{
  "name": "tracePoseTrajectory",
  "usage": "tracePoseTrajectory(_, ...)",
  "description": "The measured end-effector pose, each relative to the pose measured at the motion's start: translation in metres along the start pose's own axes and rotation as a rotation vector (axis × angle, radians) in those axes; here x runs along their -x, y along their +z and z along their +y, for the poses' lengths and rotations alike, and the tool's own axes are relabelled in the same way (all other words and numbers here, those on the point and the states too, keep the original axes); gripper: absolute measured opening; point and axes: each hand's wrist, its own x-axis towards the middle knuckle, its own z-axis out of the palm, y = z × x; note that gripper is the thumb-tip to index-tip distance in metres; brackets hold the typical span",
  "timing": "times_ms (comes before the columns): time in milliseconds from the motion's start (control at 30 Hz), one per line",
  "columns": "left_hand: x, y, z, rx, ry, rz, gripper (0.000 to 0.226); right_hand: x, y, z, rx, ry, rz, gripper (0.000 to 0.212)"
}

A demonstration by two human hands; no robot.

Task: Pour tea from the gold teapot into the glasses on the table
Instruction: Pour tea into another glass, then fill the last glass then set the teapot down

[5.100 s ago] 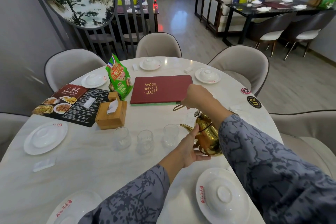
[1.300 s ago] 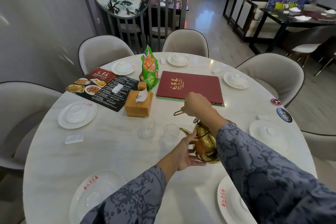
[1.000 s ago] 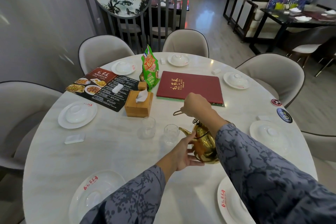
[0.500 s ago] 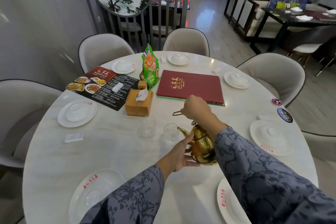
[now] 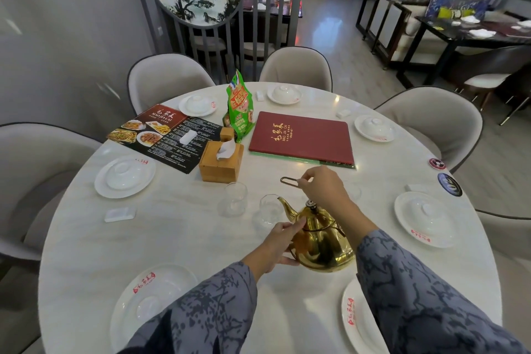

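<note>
The gold teapot (image 5: 321,241) is held just above the white round table (image 5: 178,236), near its front middle. My right hand (image 5: 324,190) grips its thin wire handle from above. My left hand (image 5: 280,244) presses against the pot's left side under the spout. The spout tip sits at the rim of a clear glass (image 5: 270,208). A second clear glass (image 5: 235,198) stands to its left. Part of a third glass (image 5: 355,193) shows behind my right wrist. Whether tea is flowing cannot be seen.
A wooden tissue box (image 5: 221,161) stands just behind the glasses, with a green snack bag (image 5: 240,106), a red menu folder (image 5: 301,138) and a black menu sheet (image 5: 163,135) further back. White plates with upturned bowls (image 5: 125,175) ring the table edge. Grey chairs (image 5: 169,80) surround it.
The spout has shifted from beside the right-hand glass to the rim of the middle one. In the last half second the pot has tipped back more upright. Both hands keep their hold.
</note>
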Motion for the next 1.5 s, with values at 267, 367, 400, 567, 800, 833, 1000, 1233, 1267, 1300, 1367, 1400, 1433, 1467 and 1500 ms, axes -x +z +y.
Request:
tracePoseTrajectory(267,0.011,-0.011,0.01,-0.022,0.048,0.04,0.071,0.01,-0.017,-0.016,-0.068,-0.082,0.022,0.024)
tracePoseTrajectory(367,0.016,-0.016,0.019,0.011,0.049,0.033,0.069,0.008,-0.026,-0.032,-0.069,-0.147,0.021,0.021)
tracePoseTrajectory(400,0.018,-0.018,0.021,0.023,0.052,0.031,0.067,0.006,-0.028,-0.038,-0.062,-0.176,0.019,0.019)
tracePoseTrajectory(567,0.026,-0.036,0.029,0.066,0.07,0.046,0.066,-0.005,-0.025,-0.067,-0.015,-0.222,-0.019,0.023)
tracePoseTrajectory(800,0.026,-0.061,0.037,0.114,0.05,0.036,0.061,-0.024,0.0,-0.099,0.02,-0.225,-0.043,0.024)
tracePoseTrajectory(833,0.026,-0.063,0.038,0.124,0.042,0.032,0.061,-0.027,0.002,-0.103,0.023,-0.215,-0.049,0.024)
tracePoseTrajectory(1000,0.025,-0.069,0.043,0.187,-0.003,-0.01,0.062,-0.047,0.018,-0.116,0.07,-0.15,-0.086,0.022)
tracePoseTrajectory(1233,0.02,-0.073,0.049,0.233,-0.017,-0.059,0.063,-0.068,0.027,-0.129,0.152,-0.134,-0.138,0.024)
tracePoseTrajectory(1267,0.019,-0.073,0.05,0.238,-0.021,-0.061,0.063,-0.07,0.027,-0.131,0.165,-0.134,-0.144,0.023)
tracePoseTrajectory(1300,0.018,-0.073,0.05,0.244,-0.024,-0.063,0.065,-0.071,0.027,-0.132,0.175,-0.14,-0.149,0.022)
tracePoseTrajectory(1367,0.017,-0.073,0.052,0.256,-0.026,-0.071,0.068,-0.073,0.027,-0.136,0.193,-0.152,-0.156,0.015)
tracePoseTrajectory(1400,0.017,-0.073,0.052,0.262,-0.026,-0.076,0.068,-0.073,0.027,-0.137,0.203,-0.157,-0.162,0.01)
tracePoseTrajectory(1433,0.017,-0.073,0.053,0.269,-0.026,-0.078,0.067,-0.074,0.026,-0.139,0.211,-0.163,-0.166,0.007)
tracePoseTrajectory(1467,0.017,-0.073,0.053,0.276,-0.027,-0.077,0.066,-0.075,0.026,-0.14,0.217,-0.167,-0.17,0.007)
tracePoseTrajectory(1500,0.018,-0.072,0.053,0.282,-0.028,-0.077,0.065,-0.075,0.026,-0.14,0.221,-0.171,-0.173,0.009)
